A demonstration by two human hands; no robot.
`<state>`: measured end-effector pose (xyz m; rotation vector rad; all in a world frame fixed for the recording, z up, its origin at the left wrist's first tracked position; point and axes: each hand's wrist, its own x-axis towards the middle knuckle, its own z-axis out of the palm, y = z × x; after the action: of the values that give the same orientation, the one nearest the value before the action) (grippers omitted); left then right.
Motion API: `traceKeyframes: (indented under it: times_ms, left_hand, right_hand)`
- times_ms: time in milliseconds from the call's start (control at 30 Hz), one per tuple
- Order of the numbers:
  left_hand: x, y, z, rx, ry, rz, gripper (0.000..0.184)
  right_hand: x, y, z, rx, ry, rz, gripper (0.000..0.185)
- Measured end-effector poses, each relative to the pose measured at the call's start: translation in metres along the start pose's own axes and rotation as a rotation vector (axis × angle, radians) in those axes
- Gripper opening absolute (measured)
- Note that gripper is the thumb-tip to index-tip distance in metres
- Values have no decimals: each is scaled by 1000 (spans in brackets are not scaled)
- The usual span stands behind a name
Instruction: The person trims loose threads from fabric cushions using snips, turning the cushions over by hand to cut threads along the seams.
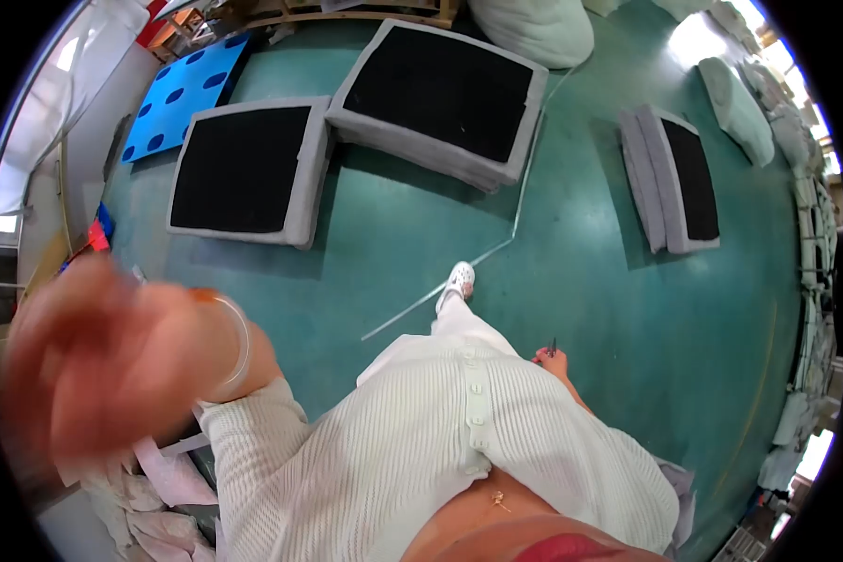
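My left hand (126, 351) is raised close to the camera at the left. Motion blurs it, so how its fingers are set cannot be made out; a clear bangle (241, 347) circles the wrist. Low beside my right hip, my right hand (549, 361) is closed on a small dark pointed tool (554, 347), too small to name exactly. Neither hand touches the furniture. Ahead on the floor lie grey upholstered pieces with black undersides: one at the left (244, 170), a larger one in the middle (440, 89) and a narrower stack at the right (688, 178).
A blue panel with dark ovals (183, 98) lies behind the left grey piece. Pale fabric (150, 506) is heaped at lower left. White bundles (534, 28) stand at the back, and more (735, 112) line the right side. A pale line (525, 178) crosses the green floor.
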<state>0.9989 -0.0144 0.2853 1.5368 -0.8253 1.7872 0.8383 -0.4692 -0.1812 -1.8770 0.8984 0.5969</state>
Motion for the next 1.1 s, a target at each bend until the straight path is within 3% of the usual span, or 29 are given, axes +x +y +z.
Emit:
traceKeyframes:
  times_ms: [100, 167, 300, 333, 400, 500, 533, 600, 667, 700, 767, 933, 1000, 1033, 1100]
  left_hand:
    - [-79, -91, 49, 309, -157, -386, 16]
    - [-145, -152, 68, 476, -387, -639, 17]
    - [-271, -234, 93, 398, -489, -1104, 11]
    - [-297, -252, 97, 456, -613, -1011, 11]
    - [-358, -291, 97, 486, -812, -1054, 14]
    - [-451, -349, 101, 541, -1041, -1340, 13]
    - [-498, -373, 95, 501, -1044, -1428, 13]
    - [-560, -416, 99, 563, -1174, -1514, 12]
    - [-606, -465, 111, 626, -1213, -1649, 12]
    - [-631, -488, 116, 663, -1195, -1716, 13]
    - [-681, -542, 129, 648, -1164, -1712, 15]
    - [-778, -634, 169, 712, -1143, -1775, 20]
    - [-814, -654, 183, 896, -1040, -1860, 24]
    - [-837, -658, 186, 900, -1051, -1875, 24]
    - [-877, -665, 190, 1019, -844, -1965, 25]
  right_hand:
    - [52, -60, 1, 117, -32, -3, 14]
    - [89, -111, -10, 216, -20, -9, 15]
    - [89, -279, -13, 426, -187, -216, 23]
    - [85, -335, -10, 499, -283, -343, 23]
    - [60, -445, -13, 688, -486, -615, 22]
    - [44, -590, 2, 1105, -940, -1246, 21]
    - [51, -645, 4, 1082, -1268, -1299, 14]
    - [71, -723, 28, 913, -1471, -1356, 39]
    - [89, -778, 75, 1105, -1252, -1332, 4]
    - [108, -802, 87, 1117, -1261, -1292, 4]
    - [153, -841, 117, 966, -1314, -1111, 29]
    - [268, -880, 199, 1082, -1388, -942, 33]
    - [310, -870, 222, 1079, -1425, -932, 38]
    - [325, -855, 229, 1054, -1253, -759, 19]
    - [356, -827, 263, 1082, -901, -518, 9]
